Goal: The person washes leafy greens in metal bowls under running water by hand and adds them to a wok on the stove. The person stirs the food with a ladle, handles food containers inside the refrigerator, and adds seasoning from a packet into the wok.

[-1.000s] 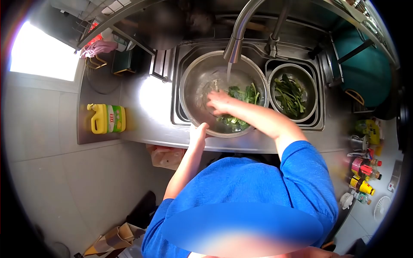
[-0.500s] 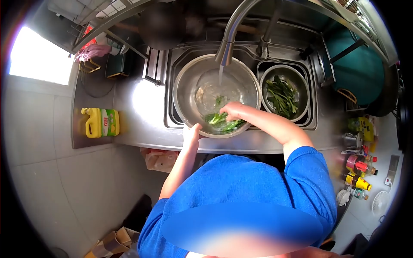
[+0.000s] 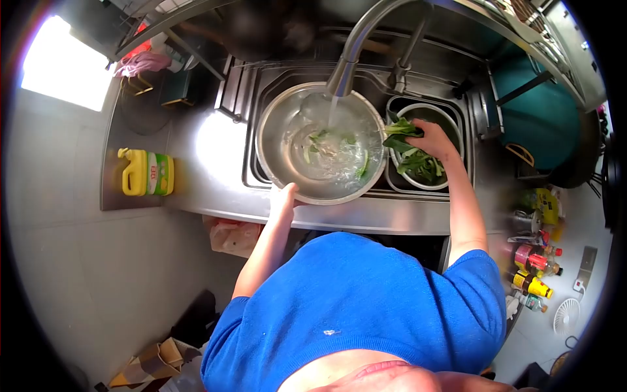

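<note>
**Greens in hand at the small bowl, tap running**

The greens (image 3: 400,129): a bunch of leafy stalks, at the left side of the small bowl (image 3: 450,124), tips poking out toward the big bowl. Whether the bunch touches the leaves (image 3: 421,166) lying in the small bowl cannot be told.

Step in hand, by judgement: setting washed greens into the small bowl. Next move would call for bringing the bunch fully inside the rim, then loosening the fingers so that no stalk drops between the bowls. A few loose leaves (image 3: 363,163) float in the big bowl (image 3: 273,147); picking these out looks like work left to do.

Grip, right hand (image 3: 432,138): closed round the bunch, back of the hand uppermost, leaves spilling out ahead of the fingers and below. Fingertips mostly hidden; no visible gap between hand and stalks.

Grip, left hand (image 3: 284,196): at the near left rim of the big bowl, thumb uppermost against it, the other fingers out of sight underneath. Clamped on the rim or only steadying it: cannot tell.

Further out: water (image 3: 333,111) falls from the faucet (image 3: 342,77) into the big bowl, surface rippled. Both bowls sit at the sink (image 3: 467,147), side by side. Yellow jug (image 3: 149,172) stands on the counter (image 3: 405,215), far left; bottles (image 3: 537,261) cluster off to the right.
</note>
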